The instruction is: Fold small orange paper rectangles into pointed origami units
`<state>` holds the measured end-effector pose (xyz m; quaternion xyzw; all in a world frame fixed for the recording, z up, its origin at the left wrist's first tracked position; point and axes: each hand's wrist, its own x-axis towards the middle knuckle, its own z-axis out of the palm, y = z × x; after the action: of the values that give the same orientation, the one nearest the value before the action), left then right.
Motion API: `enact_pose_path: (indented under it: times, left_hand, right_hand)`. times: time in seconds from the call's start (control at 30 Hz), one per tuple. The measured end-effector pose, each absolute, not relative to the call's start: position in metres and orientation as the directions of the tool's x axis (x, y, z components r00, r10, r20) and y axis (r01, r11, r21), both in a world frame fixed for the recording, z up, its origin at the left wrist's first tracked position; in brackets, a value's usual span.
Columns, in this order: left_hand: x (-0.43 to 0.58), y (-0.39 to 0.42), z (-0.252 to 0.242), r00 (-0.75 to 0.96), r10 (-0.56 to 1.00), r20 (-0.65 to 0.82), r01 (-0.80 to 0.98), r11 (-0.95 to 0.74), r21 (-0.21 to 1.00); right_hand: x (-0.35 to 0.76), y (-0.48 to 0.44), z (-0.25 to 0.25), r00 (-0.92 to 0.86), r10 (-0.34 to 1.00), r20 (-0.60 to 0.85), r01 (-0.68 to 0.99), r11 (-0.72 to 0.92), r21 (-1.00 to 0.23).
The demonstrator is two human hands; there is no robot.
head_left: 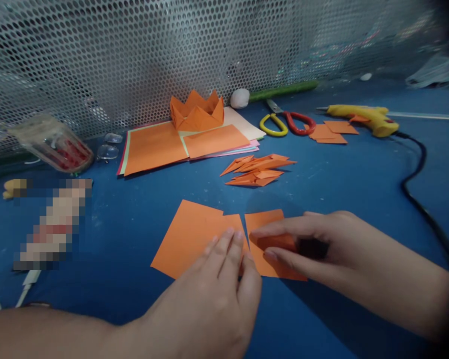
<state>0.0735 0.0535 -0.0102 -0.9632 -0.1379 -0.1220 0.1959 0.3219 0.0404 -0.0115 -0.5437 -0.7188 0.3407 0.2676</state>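
Observation:
My left hand [217,294] lies palm down on orange paper [187,234], fingers stretched out and pressing near its right edge. Just right of it is a smaller orange paper piece [265,222], separated by a narrow slanting gap. Over that piece is my right hand [322,244], its thumb and index finger apart and their tips at the paper. The undersides of its other fingers are hidden. Beyond both hands lies a small group of folded orange paper points [260,169].
Behind stand a folded orange paper crown [196,112] and stacked coloured sheets [149,147]. Scissors [301,123], small orange squares [327,132] and a yellow glue gun [362,114] with a black cord [415,174] are at right. A jar [56,144], glasses [108,151] and a blurred-out phone-shaped object [56,224] lie left.

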Motion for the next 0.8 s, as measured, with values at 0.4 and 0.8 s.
enact_pose_path:
  times: [0.4,0.8]
  left_hand:
    - [0.073,0.048,-0.022,0.932,0.255,0.259,0.334,-0.882,-0.332]
    - [0.074,0.048,-0.022,0.921,0.218,0.324,0.331,-0.877,-0.349]
  right_hand:
    - [0.328,0.037,-0.024,-0.277,0.960,0.046,0.580,0.205,-0.788]
    - [0.331,0.035,-0.025,-0.287,0.947,0.142,0.607,0.294,-0.738]
